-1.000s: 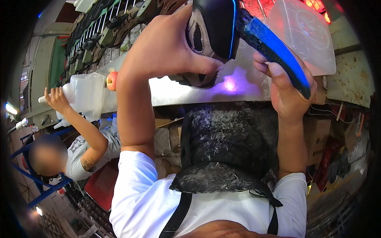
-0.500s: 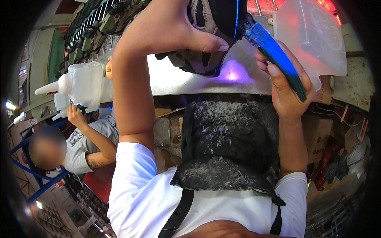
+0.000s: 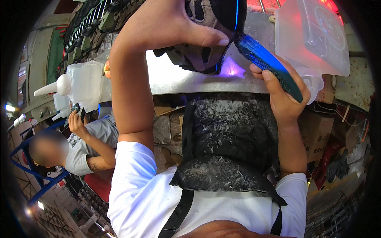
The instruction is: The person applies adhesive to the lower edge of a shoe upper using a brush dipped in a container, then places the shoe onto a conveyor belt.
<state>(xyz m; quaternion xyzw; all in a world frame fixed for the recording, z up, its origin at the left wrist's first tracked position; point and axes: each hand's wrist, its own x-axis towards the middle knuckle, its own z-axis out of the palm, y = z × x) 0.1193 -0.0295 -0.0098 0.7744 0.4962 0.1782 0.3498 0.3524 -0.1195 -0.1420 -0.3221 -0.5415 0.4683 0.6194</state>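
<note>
My left hand [image 3: 174, 29] grips a dark shoe [image 3: 200, 55] with taupe panels, its thumb pressed on the side. The shoe is held tilted above a shiny metal worktop [image 3: 166, 83], and its upper end runs out of the picture. In my right hand [image 3: 283, 89] is a glue brush [image 3: 270, 65] with a blue-green handle, pinched between thumb and fingers. Its dark bristle end meets the shoe's lower edge, where a blue line of light runs along the black part. The bristle tips are partly hidden against the dark shoe.
A large translucent plastic container [image 3: 313, 35] stands right of the brush. To the left is a white squeeze bottle [image 3: 83, 85] with a long nozzle. Several shoes [image 3: 95, 35] sit on a rack at upper left. Another person [image 3: 93, 146] in a grey shirt works at the left.
The brush has shifted left and slightly down, its bristle end now against the shoe's edge. My left hand and the shoe have barely moved. The other person's hand has shifted slightly.
</note>
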